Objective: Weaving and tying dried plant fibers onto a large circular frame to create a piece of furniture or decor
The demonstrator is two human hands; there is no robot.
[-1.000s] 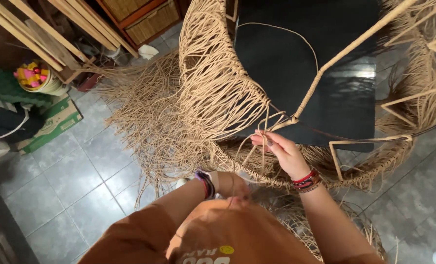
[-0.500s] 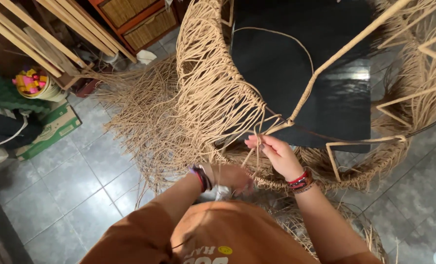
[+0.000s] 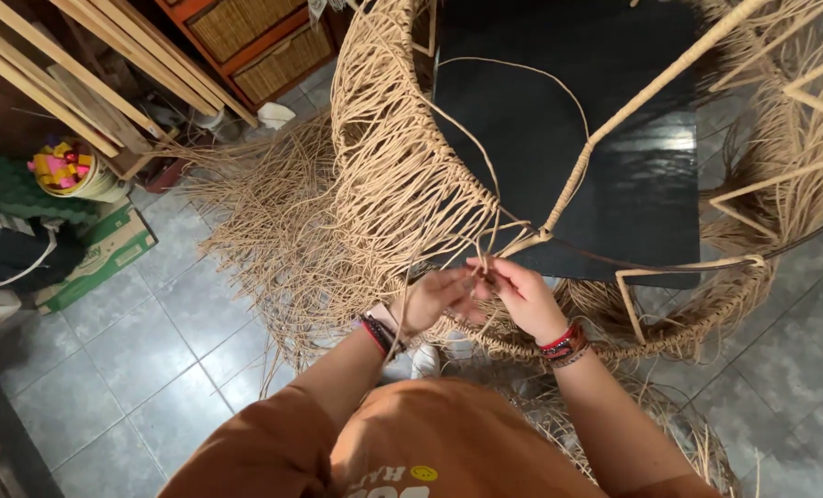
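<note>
A round woven frame of tan rattan cord (image 3: pixel 402 175) stands on the tiled floor in front of me, with a black panel (image 3: pixel 559 157) inside it. Both hands meet at its near rim. My left hand (image 3: pixel 435 297) pinches thin cord strands next to my right hand (image 3: pixel 518 293), which grips the same strands just below a cord-wrapped bar (image 3: pixel 614 129). A loose strand loops up over the black panel. Bracelets circle both wrists.
Loose cord ends (image 3: pixel 264 221) fan out over the floor at left. Wooden slats (image 3: pixel 79 65) and an orange cabinet with wicker drawers (image 3: pixel 255 37) stand at the back left. A green box (image 3: pixel 98 254) and a bucket of coloured items (image 3: pixel 65 171) sit at left.
My left hand has risen from below the rim to join my right hand at the strands. The view has shifted slightly closer.
</note>
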